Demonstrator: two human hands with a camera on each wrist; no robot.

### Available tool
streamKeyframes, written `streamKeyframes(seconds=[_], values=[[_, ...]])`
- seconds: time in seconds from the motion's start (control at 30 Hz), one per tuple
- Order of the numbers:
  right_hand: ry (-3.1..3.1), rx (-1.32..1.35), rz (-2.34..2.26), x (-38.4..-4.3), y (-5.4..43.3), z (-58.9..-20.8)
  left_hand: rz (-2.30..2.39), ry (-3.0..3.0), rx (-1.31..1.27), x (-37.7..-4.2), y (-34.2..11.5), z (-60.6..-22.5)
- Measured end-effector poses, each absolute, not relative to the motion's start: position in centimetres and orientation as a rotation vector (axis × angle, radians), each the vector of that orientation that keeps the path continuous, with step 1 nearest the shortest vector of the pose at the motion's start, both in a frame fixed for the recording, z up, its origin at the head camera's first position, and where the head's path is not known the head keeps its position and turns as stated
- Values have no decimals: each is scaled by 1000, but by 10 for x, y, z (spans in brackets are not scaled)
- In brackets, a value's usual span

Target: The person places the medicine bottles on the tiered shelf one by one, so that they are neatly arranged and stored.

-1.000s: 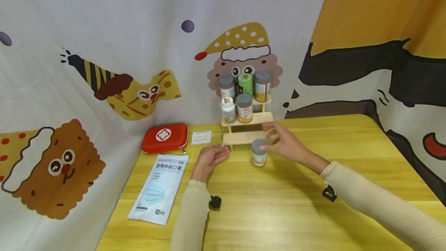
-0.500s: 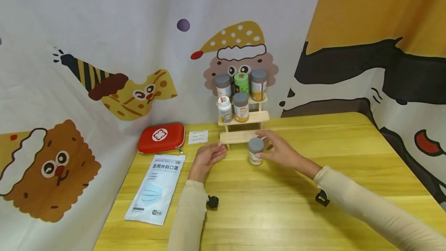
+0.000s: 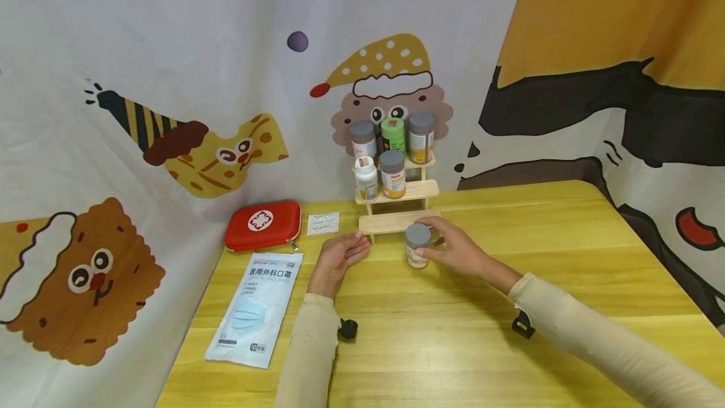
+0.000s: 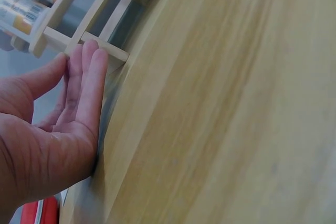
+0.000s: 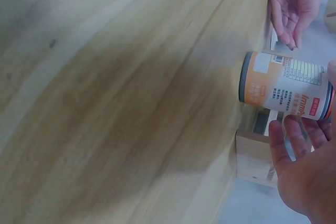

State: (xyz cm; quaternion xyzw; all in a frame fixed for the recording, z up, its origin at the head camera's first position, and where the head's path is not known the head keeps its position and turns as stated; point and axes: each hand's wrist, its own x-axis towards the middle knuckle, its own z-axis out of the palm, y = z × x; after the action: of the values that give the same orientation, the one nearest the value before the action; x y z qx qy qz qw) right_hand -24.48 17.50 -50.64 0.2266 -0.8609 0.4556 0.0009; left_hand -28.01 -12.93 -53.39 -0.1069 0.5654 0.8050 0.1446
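A small pill bottle (image 3: 418, 245) with a grey cap stands upright in front of the lowest step of a wooden tiered stand (image 3: 391, 222). My right hand (image 3: 455, 247) grips it from the right, thumb on the near side and fingers behind. Its orange and white label faces the right wrist view, where the other fingers spread below it. My left hand (image 3: 335, 263) has its fingers nearly straight, palm turned inward. In the left wrist view its fingertips (image 4: 97, 53) are right at the left end of the lowest step.
Several bottles fill the upper steps: a white bottle (image 3: 366, 178), a grey-capped one (image 3: 393, 175), a green one (image 3: 393, 136) among them. Left on the table (image 3: 430, 345) lie a red first-aid case (image 3: 263, 225), a white packet (image 3: 323, 223) and a face mask pack (image 3: 255, 310). A patterned curtain hangs behind.
My right fingers have come down and closed around the grey-capped bottle. The head view has shifted slightly. My left hand stays beside the stand.
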Motion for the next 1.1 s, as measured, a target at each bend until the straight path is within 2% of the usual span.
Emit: streamKeyframes(seconds=[0.8, 1.1], values=[[-2625, 717, 1394, -241, 175, -514, 2310, 1651, -292, -279, -131, -536], [-2595, 670, 1350, -242, 174, -501, 2310, 1651, -297, -278, -130, -534]])
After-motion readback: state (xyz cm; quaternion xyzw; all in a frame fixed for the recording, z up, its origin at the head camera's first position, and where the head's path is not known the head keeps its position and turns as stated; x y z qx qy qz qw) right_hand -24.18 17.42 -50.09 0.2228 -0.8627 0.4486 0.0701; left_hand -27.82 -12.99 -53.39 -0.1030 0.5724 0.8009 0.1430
